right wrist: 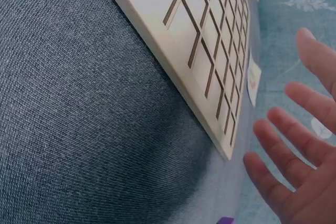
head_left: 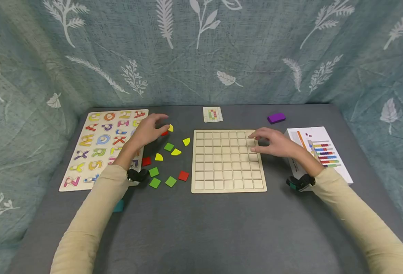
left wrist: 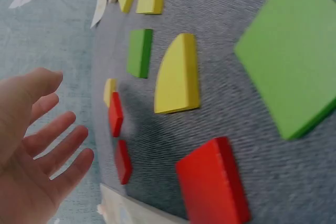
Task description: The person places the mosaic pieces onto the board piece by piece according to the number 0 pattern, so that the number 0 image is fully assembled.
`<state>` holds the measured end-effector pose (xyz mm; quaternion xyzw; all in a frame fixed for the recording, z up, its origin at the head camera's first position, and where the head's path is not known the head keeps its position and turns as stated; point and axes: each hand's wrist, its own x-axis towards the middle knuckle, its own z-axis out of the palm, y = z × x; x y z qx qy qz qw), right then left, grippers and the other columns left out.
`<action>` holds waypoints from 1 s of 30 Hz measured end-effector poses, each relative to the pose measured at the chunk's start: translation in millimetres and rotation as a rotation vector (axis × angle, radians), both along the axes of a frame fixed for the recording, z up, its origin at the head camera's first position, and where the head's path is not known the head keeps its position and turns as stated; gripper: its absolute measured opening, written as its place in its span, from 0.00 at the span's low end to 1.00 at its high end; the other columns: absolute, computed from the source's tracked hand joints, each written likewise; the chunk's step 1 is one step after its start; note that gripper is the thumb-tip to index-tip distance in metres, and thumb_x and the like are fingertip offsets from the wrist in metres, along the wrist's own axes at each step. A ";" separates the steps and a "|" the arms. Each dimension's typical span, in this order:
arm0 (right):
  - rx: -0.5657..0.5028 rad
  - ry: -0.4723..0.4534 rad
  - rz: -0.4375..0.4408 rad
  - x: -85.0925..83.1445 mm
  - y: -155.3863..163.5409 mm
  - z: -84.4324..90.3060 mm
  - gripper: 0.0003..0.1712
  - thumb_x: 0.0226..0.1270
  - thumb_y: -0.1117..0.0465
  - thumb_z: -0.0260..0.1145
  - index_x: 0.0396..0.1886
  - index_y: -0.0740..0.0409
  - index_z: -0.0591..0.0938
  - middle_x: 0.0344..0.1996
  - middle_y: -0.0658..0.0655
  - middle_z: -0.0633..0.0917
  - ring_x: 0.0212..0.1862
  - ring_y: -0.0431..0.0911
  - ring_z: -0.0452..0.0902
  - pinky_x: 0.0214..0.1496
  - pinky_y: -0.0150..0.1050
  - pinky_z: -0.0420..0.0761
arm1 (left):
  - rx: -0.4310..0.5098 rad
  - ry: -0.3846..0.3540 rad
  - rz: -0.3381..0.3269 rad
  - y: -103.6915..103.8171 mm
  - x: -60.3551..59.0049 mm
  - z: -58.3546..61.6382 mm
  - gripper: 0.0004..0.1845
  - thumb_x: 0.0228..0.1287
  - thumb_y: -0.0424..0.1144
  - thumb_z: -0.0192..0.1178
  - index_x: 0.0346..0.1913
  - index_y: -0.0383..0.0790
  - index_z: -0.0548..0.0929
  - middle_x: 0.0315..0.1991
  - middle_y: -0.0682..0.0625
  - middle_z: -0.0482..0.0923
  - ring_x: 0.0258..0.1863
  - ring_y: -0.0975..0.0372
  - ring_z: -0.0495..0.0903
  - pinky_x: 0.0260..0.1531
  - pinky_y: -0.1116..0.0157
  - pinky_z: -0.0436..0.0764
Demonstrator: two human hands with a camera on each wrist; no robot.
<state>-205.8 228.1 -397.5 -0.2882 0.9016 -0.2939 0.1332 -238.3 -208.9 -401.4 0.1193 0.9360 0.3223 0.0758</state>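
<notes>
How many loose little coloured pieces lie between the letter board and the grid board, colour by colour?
Green squares: 4
Yellow quarter rounds: 4
Red pieces: 4; the last shows only in the left wrist view
Total: 12

Both arms are in long cream/beige sleeves, a soft knit-looking fabric that runs from the bottom corners of the head view up to the wrists. Each wrist has a small black gadget strapped on: the left wrist unit, lower left of centre, is black with a pale bit, and the right wrist unit, lower right of centre, is black with a greenish edge. The left hand and right hand are bare, no rings or gloves that I can see.
</notes>
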 end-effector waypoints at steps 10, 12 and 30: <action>-0.002 0.032 0.017 -0.7 8.8 -11.9 0.27 0.63 0.56 0.69 0.60 0.61 0.78 0.52 0.62 0.80 0.53 0.55 0.77 0.54 0.52 0.78 | -0.002 0.022 -0.062 6.3 -7.0 -11.1 0.24 0.70 0.38 0.56 0.66 0.33 0.72 0.64 0.34 0.69 0.64 0.42 0.69 0.63 0.45 0.69; 0.004 0.038 0.017 -0.3 10.9 -15.4 0.27 0.62 0.56 0.70 0.60 0.60 0.78 0.51 0.61 0.80 0.52 0.54 0.77 0.53 0.51 0.78 | -0.002 0.020 -0.085 6.7 -8.8 -13.3 0.24 0.69 0.37 0.56 0.66 0.33 0.72 0.64 0.34 0.69 0.64 0.42 0.69 0.63 0.45 0.69; 0.005 -0.053 0.016 -6.2 8.8 -29.3 0.25 0.61 0.53 0.71 0.57 0.56 0.81 0.54 0.59 0.77 0.55 0.52 0.74 0.58 0.51 0.75 | -0.102 -0.036 -0.094 11.1 -17.0 -18.7 0.24 0.66 0.30 0.55 0.65 0.38 0.75 0.65 0.34 0.67 0.63 0.41 0.67 0.60 0.44 0.68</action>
